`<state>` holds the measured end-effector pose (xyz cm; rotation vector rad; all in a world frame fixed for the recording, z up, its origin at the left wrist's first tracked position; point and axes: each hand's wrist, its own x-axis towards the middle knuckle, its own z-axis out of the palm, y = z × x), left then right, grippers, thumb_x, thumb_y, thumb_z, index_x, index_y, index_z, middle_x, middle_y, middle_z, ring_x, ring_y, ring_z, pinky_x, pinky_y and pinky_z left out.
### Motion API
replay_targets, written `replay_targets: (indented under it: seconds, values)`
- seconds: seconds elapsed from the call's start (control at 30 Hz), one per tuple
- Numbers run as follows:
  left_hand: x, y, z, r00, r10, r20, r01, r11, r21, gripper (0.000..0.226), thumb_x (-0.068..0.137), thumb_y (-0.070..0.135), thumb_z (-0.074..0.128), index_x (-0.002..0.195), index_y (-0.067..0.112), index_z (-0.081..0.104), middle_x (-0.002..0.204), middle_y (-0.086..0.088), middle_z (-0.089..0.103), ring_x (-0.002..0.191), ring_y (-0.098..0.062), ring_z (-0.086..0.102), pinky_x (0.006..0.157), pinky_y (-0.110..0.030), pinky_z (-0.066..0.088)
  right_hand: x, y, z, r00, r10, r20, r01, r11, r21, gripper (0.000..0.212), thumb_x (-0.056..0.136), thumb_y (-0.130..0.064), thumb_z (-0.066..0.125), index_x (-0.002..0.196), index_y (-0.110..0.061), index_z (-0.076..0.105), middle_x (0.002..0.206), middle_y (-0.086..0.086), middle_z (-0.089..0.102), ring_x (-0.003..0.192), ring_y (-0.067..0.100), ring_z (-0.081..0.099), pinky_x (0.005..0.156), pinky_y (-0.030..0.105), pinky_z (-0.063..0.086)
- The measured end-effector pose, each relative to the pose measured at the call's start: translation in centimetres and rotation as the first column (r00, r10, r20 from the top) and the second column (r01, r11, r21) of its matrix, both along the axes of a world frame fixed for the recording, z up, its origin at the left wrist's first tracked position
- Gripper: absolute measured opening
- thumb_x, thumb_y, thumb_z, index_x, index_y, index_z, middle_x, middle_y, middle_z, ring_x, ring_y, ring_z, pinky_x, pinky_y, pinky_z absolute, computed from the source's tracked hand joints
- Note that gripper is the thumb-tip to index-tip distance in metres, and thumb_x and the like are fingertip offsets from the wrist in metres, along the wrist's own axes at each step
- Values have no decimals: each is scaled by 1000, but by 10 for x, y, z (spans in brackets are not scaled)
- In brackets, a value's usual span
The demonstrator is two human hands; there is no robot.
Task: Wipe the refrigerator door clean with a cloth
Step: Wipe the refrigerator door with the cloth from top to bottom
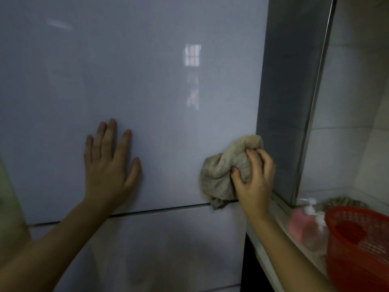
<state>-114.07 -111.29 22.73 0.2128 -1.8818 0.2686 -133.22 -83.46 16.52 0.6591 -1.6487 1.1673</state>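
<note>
The glossy pale grey refrigerator door (147, 81) fills most of the view, with a window reflected in it. My left hand (109, 163) lies flat against the door, fingers straight and spread. My right hand (254, 178) grips a crumpled beige cloth (223, 171) and holds it against the door's lower right corner, just above the dark seam (147, 210) between the upper and lower door panels. The cloth's lower end hangs over that seam.
The fridge's darker grey side (288, 91) runs along the right edge. Right of it a white ledge (280, 209) carries a pink pump bottle (303, 222), a second pump bottle (317, 234) and a red plastic basket (357, 245). White tiled wall (357, 102) stands behind.
</note>
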Motion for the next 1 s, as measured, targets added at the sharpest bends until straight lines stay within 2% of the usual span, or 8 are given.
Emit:
replay_targets:
  seconds: [0.13, 0.23, 0.3, 0.4, 0.57, 0.73, 0.87, 1.0]
  values:
    - [12, 18, 0, 990, 18, 140, -30, 996, 87, 66, 96, 37, 46, 154, 7, 36, 167, -21, 16, 156, -38, 13, 126, -57, 13, 15, 24, -28, 983, 34, 180, -50, 995, 87, 43, 88, -34, 62, 126, -13, 61, 131, 4, 49, 117, 27, 57, 97, 20, 39]
    - [22, 28, 7, 966, 33, 258, -73, 987, 144, 66, 97, 39, 42, 156, 11, 32, 169, -18, 11, 158, -34, 8, 127, -55, 12, 27, 44, -34, 939, 42, 342, -106, 980, 169, 41, 87, -36, 56, 120, -14, 64, 125, 4, 54, 107, 31, 63, 83, 31, 48]
    - [30, 31, 18, 951, 43, 305, -94, 984, 154, 64, 98, 41, 40, 154, 12, 35, 168, -17, 15, 156, -35, 14, 124, -53, 17, 36, 55, -22, 929, 37, 369, -127, 966, 223, 37, 87, -31, 59, 120, -14, 67, 124, 3, 57, 105, 30, 64, 83, 33, 51]
    - [43, 33, 39, 942, 39, 332, -86, 988, 127, 58, 98, 40, 40, 147, 8, 46, 161, -21, 33, 146, -40, 35, 115, -54, 31, 48, 62, 25, 935, 77, 345, -177, 947, 266, 36, 87, -25, 65, 122, -18, 67, 124, -3, 58, 107, 26, 65, 84, 35, 55]
    - [62, 27, 99, 945, 31, 325, -76, 989, 124, 56, 97, 39, 42, 141, 7, 54, 155, -21, 42, 138, -41, 46, 105, -53, 40, 60, 46, 139, 964, 160, 211, -227, 911, 344, 40, 82, -21, 79, 121, -21, 69, 123, -7, 60, 102, 19, 66, 80, 37, 57]
    - [75, 11, 186, 957, 62, 282, -96, 989, 110, 60, 95, 41, 38, 143, 7, 53, 156, -22, 41, 142, -41, 42, 109, -52, 36, 71, 11, 261, 976, 212, -43, -180, 905, 384, 43, 83, -26, 77, 124, -24, 67, 123, -4, 59, 110, 17, 62, 77, 34, 57]
    - [86, -9, 253, 969, 95, 228, -123, 986, 109, 61, 95, 42, 37, 145, 9, 50, 159, -19, 38, 145, -39, 39, 112, -51, 33, 74, -20, 350, 966, 215, -140, -155, 923, 352, 44, 84, -30, 76, 126, -24, 66, 127, -3, 58, 112, 18, 61, 76, 35, 57]
    - [96, -31, 305, 980, 114, 160, -130, 987, 94, 60, 95, 41, 38, 142, 7, 53, 157, -21, 40, 143, -40, 42, 110, -53, 37, 80, -55, 423, 938, 216, -269, -113, 929, 352, 45, 86, -32, 75, 129, -21, 64, 128, -1, 57, 113, 19, 59, 78, 38, 58]
